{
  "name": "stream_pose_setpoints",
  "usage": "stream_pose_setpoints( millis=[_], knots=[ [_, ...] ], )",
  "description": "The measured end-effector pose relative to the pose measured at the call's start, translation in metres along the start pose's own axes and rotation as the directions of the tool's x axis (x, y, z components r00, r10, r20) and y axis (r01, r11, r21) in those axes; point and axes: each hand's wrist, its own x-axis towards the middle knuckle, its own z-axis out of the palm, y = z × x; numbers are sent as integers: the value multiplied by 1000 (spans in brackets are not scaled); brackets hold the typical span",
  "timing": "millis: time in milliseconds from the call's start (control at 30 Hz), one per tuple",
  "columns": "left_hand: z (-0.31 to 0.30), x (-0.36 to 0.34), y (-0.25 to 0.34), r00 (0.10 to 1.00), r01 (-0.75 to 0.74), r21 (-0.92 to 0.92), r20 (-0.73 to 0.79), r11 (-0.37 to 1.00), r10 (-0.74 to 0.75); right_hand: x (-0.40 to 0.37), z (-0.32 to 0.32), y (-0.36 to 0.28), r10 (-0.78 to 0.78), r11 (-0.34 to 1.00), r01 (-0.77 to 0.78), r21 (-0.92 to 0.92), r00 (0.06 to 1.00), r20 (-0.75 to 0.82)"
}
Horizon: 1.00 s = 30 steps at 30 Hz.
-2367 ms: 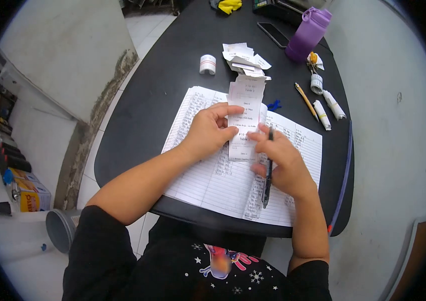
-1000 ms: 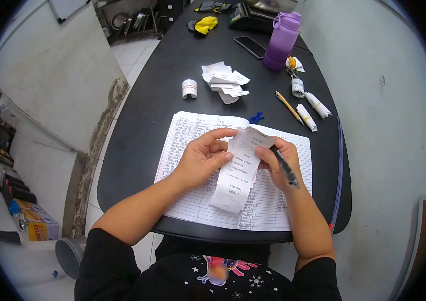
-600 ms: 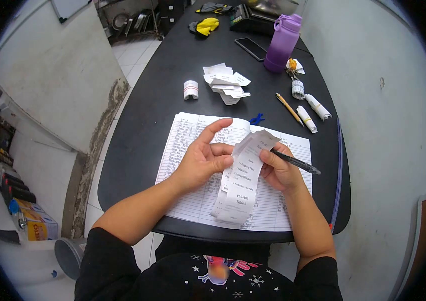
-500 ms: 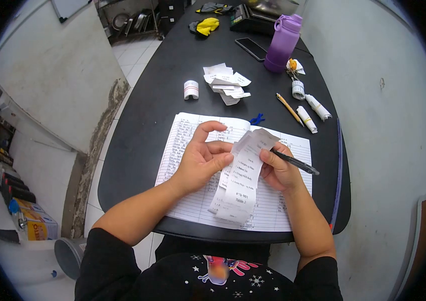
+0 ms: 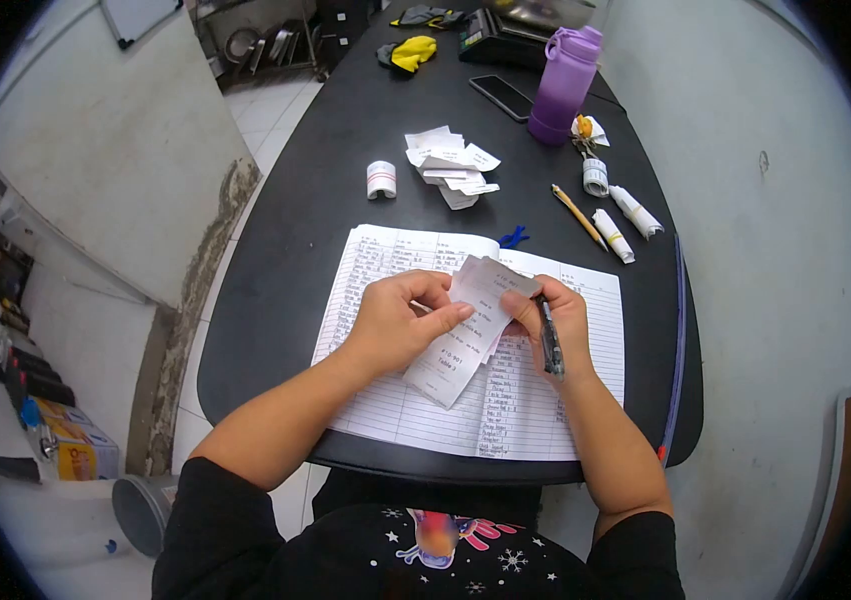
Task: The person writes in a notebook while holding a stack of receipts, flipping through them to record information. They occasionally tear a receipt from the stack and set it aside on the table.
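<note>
My left hand (image 5: 397,328) and right hand (image 5: 557,322) pinch one receipt strip (image 5: 457,345).
Right hand also clamps pen (image 5: 548,338); ledger (image 5: 385,410) lies just inside worktop (image 5: 285,260) near edge.

Near the middle of the frame, the lower end of the receipt (image 5: 453,350) shows a number ending "901" and below it "Table 3", both faint. The handwriting in the notebook (image 5: 385,400) is too small to read, as is the print on the box (image 5: 80,455) at lower left
</note>
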Motion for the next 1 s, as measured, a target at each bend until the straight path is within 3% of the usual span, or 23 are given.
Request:
stream_pose_setpoints(
  millis=[67, 200, 267, 333, 467, 667, 900, 1000],
  knots=[
    [-2, 4, -7, 1000, -17, 7, -21, 1000, 17, 0, 1, -3, -28, 999, 27, -41, 999, -18],
    [-9, 3, -2, 994, -109, -54, 27, 993, 110, 4, -1, -6, 68, 987, -57, 149, 995, -76],
    [-16, -5, 15, 925, -377, 268, 60, 887, 375, 6, -5, -6, 65, 978, -46, 203, 994, -88],
    [-23, -14, 36, 819, -555, 509, 198, 658, 538, 9, -9, -5, 49, 969, -25, 247, 995, -92],
    [-1, -30, 42, 855, -494, 567, 180, 659, 487, 8, -6, -5, 26, 976, 3, 218, 991, -128],
    [18, -50, 54, 947, -317, 660, 173, 681, 272, 3, -2, 6, -8, 997, 13, 75, 998, -65],
    [24, -82, 45, 954, -287, 635, 120, 717, 275, -10, 3, -7, 36, 956, -1, -293, 993, 116],
    [16, -87, 44, 953, -291, 562, 100, 774, 286, -14, 7, -16, 73, 955, -25, -295, 986, 152]
  ],
)
